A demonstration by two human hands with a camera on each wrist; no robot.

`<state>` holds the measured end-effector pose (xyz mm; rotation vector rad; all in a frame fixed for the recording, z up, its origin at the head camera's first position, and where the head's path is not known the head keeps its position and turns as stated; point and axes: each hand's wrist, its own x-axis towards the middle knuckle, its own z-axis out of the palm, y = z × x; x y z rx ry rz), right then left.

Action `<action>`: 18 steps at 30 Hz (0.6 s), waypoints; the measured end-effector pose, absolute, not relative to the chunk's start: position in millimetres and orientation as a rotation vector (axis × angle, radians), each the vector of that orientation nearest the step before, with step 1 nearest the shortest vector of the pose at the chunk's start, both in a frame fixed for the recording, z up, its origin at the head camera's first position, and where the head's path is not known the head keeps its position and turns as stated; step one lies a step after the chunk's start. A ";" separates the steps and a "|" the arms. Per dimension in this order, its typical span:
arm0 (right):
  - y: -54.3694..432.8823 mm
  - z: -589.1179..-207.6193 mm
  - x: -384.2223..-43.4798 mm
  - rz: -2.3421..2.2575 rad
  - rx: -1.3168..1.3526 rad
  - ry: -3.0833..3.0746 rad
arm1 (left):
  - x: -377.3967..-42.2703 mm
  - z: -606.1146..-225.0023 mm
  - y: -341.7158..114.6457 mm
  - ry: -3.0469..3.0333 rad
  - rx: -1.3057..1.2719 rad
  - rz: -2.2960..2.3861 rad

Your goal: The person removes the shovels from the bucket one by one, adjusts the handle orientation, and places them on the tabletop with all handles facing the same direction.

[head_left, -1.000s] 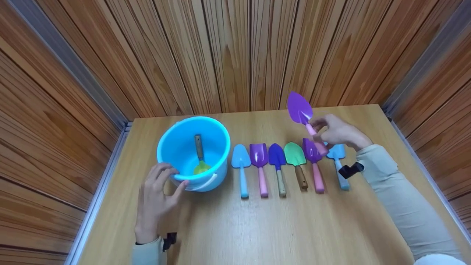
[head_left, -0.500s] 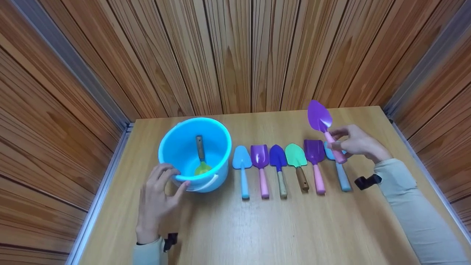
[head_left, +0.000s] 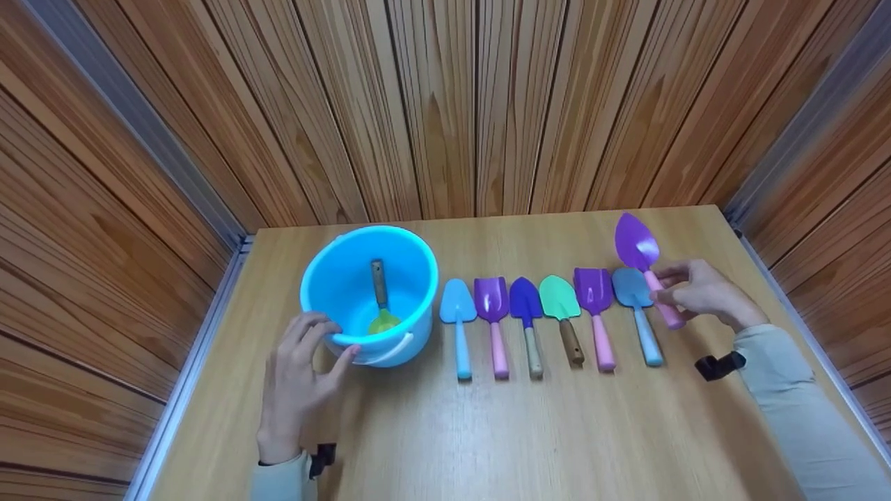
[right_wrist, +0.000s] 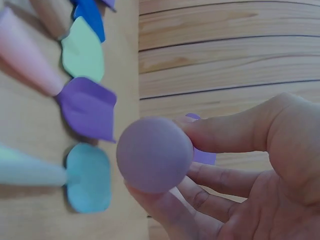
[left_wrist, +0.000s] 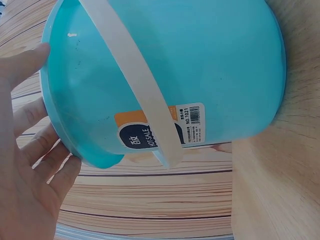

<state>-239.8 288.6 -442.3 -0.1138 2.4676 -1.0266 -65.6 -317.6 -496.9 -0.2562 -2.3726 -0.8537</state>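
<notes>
My left hand (head_left: pixel 296 383) holds the near-left rim of a blue bucket (head_left: pixel 411 334), thumb and fingers spread along the edge. A small yellow-green shovel with a grey-brown handle (head_left: pixel 378 278) leans inside it. My right hand (head_left: pixel 706 296) grips a purple trowel (head_left: pixel 635 240) by its pink handle, blade tilted up and away. In the right wrist view the round handle end (right_wrist: pixel 155 155) faces the camera and hides most of the blade. The trowel is raised at the right end of a row, beside a light-blue shovel (head_left: pixel 633 287).
The row on the wooden table (head_left: pixel 445 445) also holds a purple square shovel (head_left: pixel 593 289), a green trowel (head_left: pixel 559 298), a dark-blue trowel (head_left: pixel 526 296), another purple shovel (head_left: pixel 491 298) and a light-blue shovel (head_left: pixel 457 303) nearest the bucket. Wood-panelled walls (head_left: pixel 445 104) enclose the table's back and sides.
My right hand has carried the purple trowel rightward and lower, from over the purple square shovel to beside the last light-blue shovel. The left hand stays on the bucket rim.
</notes>
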 end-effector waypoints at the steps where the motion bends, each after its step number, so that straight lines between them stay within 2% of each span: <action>1: 291.7 -444.6 -239.1 -1.023 -0.111 2.469 | -65.7 -496.5 -317.9 -2.380 -0.251 -0.856; 18: 322.5 -478.5 -227.4 -1.061 0.010 2.454 | -68.3 -495.7 -316.9 -2.365 -0.244 -0.831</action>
